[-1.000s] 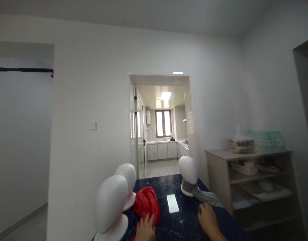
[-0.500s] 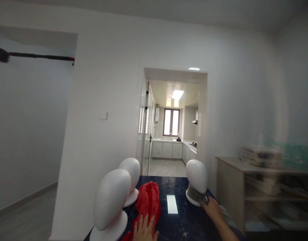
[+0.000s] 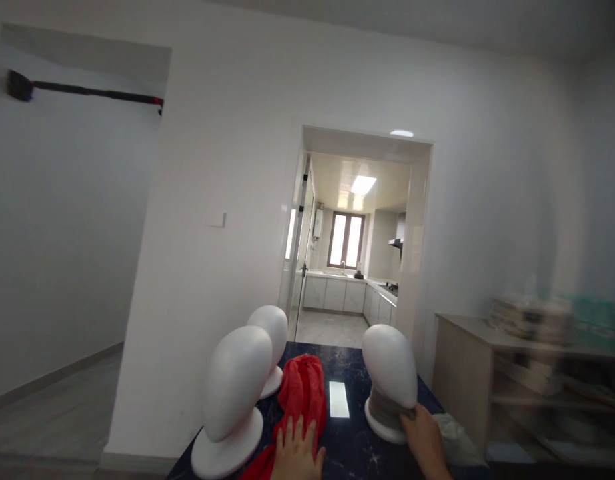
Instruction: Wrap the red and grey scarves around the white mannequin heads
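While the red cloth (image 3: 307, 383) at six o'clock is touched by the splayed left hand (image 3: 298, 448), the grey cloth (image 3: 388, 412) around the white head form (image 3: 389, 363) at five o'clock is pinched by the right hand (image 3: 425, 433).

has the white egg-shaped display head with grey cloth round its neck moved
Yes, the white display head has come toward the camera, away from the far edge of the dark blue marbled table.

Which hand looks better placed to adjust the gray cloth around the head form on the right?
Probably the right hand, beside that head form at the gray cloth; the left hand lies spread on the red cloth.
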Motion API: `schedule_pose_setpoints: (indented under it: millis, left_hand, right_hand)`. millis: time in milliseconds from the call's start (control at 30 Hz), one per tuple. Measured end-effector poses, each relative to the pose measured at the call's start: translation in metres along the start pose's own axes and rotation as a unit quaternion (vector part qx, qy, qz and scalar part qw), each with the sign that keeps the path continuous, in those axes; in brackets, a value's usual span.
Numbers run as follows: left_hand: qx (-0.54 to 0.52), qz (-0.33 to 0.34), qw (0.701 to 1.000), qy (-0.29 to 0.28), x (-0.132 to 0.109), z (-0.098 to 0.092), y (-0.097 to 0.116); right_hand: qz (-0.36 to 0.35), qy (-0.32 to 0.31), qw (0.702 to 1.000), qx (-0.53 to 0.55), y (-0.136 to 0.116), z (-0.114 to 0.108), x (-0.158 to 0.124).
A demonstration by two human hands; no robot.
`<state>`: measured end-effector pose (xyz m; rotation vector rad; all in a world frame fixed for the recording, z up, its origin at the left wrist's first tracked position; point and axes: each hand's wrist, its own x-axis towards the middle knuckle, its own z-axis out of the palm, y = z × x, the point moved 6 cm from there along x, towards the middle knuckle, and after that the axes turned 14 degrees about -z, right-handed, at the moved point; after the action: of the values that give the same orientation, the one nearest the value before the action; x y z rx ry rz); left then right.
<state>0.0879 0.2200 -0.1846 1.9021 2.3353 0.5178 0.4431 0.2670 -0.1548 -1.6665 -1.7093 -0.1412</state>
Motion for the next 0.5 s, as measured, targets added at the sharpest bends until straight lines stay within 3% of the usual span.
schedule_pose_setpoints:
  millis: [133,233,367,500]
  left_hand:
    - [0.003,0.011,0.999,0.051,-0.01,-0.013,0.001]
    - [-0.041,0.088,0.994,0.059,-0.015,-0.024,0.016]
    - [-0.207,0.139,0.965,-0.076,-0.023,-0.024,0.052]
    - [-0.402,0.141,0.893,-0.145,-0.043,-0.016,0.083]
  right_hand:
    - [0.018,-0.025,0.999,0.028,-0.041,-0.019,-0.048]
    - [0.042,-0.024,0.998,0.044,-0.072,-0.031,-0.077]
    - [0.036,-0.001,0.995,0.089,-0.102,-0.032,-0.101]
    - [0.037,0.058,0.969,0.237,-0.12,-0.023,-0.117]
